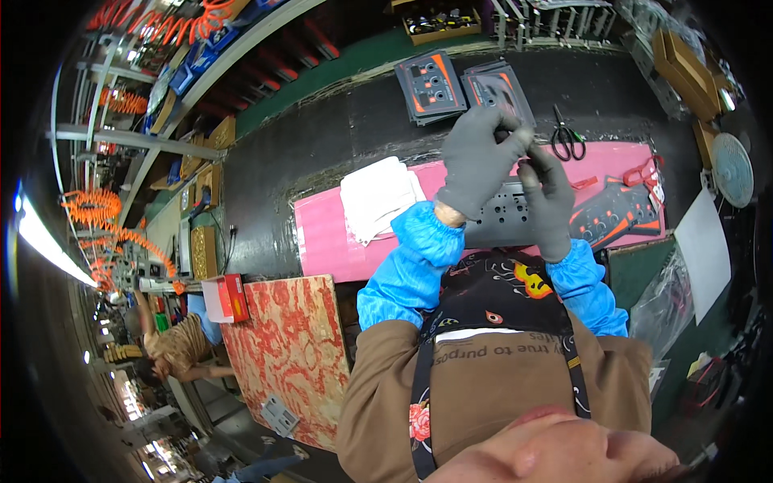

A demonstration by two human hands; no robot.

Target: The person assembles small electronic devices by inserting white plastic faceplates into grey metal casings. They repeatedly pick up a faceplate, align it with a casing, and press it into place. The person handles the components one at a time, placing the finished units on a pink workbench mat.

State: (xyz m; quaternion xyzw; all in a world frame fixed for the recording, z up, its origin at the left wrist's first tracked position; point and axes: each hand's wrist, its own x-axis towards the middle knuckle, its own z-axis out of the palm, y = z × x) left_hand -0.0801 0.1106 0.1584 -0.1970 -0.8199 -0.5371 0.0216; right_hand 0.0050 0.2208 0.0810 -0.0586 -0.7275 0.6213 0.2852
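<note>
My left hand (475, 159), in a grey glove, is raised over the pink mat (322, 233) with thumb and fingertips pinched together. Close beside it, my right hand (551, 201), gloved too, has its fingers bent and its fingertips almost at the left ones. Whatever they hold is too small to make out. Below them lies a dark grey plate with holes (506, 216), partly covered by my hands. White sheets (378, 197) are piled left of it. To the right, dark panels with orange marks (612, 211) overlap on the mat.
Two stacks of dark panels (431, 84) stand farther back on the black table (282, 169). Black-handled scissors (568, 141) lie right of them, red-handled scissors (642, 174) on the mat. A red-patterned board (290, 354) is at the near left; another person (181, 346) works beyond.
</note>
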